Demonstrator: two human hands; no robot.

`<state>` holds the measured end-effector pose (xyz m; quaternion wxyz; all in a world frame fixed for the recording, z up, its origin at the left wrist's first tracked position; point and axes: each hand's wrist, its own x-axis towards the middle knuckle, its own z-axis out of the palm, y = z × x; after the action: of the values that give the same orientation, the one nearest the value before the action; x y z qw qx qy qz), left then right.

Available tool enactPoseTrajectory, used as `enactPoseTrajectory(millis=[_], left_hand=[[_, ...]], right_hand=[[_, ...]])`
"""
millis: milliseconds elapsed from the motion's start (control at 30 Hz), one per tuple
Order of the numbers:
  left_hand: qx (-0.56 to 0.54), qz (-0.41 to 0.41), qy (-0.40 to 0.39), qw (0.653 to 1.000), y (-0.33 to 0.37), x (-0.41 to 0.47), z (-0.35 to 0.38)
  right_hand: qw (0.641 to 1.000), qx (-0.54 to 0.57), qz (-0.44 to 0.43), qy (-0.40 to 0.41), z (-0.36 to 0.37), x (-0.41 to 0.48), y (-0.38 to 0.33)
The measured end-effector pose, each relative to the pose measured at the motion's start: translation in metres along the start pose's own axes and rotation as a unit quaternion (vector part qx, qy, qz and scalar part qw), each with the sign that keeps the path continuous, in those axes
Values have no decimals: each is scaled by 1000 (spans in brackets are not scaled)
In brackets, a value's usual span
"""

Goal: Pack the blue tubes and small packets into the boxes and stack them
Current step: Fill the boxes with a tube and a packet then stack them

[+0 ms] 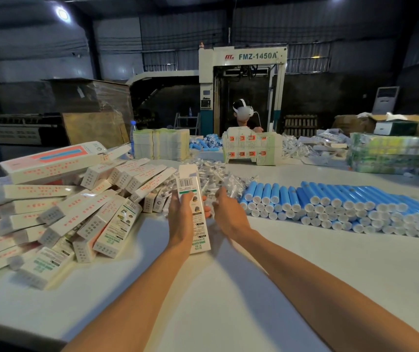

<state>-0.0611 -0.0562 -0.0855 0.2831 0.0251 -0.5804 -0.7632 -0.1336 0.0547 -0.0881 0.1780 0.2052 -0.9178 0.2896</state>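
Observation:
My left hand (181, 216) grips a long white box (193, 207) with a barcode and green print, held lengthwise above the table. My right hand (228, 213) reaches beside it into the heap of small clear packets (218, 177), fingers curled around some of them; the grasp is partly hidden. A wide bank of blue tubes (335, 201) with white caps lies stacked on the right. A loose pile of packed white boxes (71, 207) with red print fills the left side of the white table (228, 288).
Across the table a person (242, 115) wearing a headset works behind flat carton blanks (251, 146). More blue tubes (206, 143), bundled cartons (161, 144), a water bottle (132, 137) and wrapped green packs (387, 152) stand at the far edge. A large machine (244, 85) is behind.

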Motion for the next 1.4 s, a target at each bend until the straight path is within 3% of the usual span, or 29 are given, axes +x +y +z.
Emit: enactPoseTrajectory(millis=[167, 300, 500, 667, 867, 1233, 1400], left_hand=[[12, -10, -41, 999, 0, -7, 5], [13, -27, -99, 995, 3, -20, 17], [-26, -89, -221, 971, 6, -50, 53], [5, -101, -278, 955, 11, -62, 81], [-20, -118, -287, 950, 4, -70, 88], [5, -86, -294, 952, 7, -75, 89], [12, -74, -292, 953, 8, -75, 88]], right_hand=[[997, 60, 53, 7, -46, -27, 22], [944, 299, 138, 21, -96, -54, 45], [877, 471, 58, 74, -158, -90, 61], [848, 501, 41, 169, -186, -94, 68], [896, 382, 3, 227, -207, -81, 61], [946, 299, -84, 98, -198, -54, 30], [974, 181, -99, 91, -189, -50, 32]])
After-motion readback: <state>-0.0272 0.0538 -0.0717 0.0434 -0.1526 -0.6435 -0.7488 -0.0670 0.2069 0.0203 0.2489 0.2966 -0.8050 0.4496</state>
